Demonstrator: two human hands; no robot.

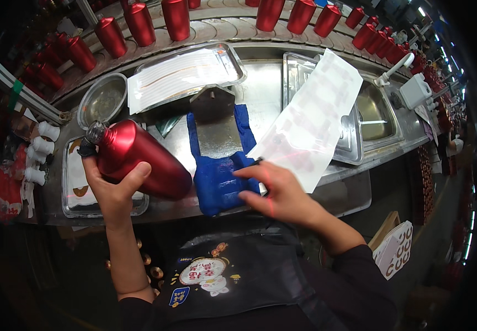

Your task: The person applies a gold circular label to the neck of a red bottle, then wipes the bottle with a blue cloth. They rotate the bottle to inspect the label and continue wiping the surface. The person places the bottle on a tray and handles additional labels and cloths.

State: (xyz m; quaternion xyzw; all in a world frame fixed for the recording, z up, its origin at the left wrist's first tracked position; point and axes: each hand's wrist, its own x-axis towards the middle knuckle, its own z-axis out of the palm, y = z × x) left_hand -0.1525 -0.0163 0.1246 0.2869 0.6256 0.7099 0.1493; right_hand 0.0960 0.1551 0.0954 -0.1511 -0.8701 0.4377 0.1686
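My left hand (116,192) holds a metallic red bottle (147,161) near its shoulder, tilted with its clear neck towards the upper left. A dark covering is on one fingertip by the neck. The bottle's darker base is close to a blue cloth-covered rest (224,182) with a metal plate (218,136) behind it. Over the right edge of that blue rest, my right hand (278,190) has its thumb and fingers apart, with nothing seen between them. A translucent white sheet (309,124) with faint printed shapes lies just beyond the right hand.
A metal tray (236,70) with striped white sheets, a round metal bowl (102,99) and a smaller tray (65,202) lie around the work spot. Red bottles (176,20) line a conveyor (222,29) at the back. A sink (375,116) with a white tap (396,68) is at right.
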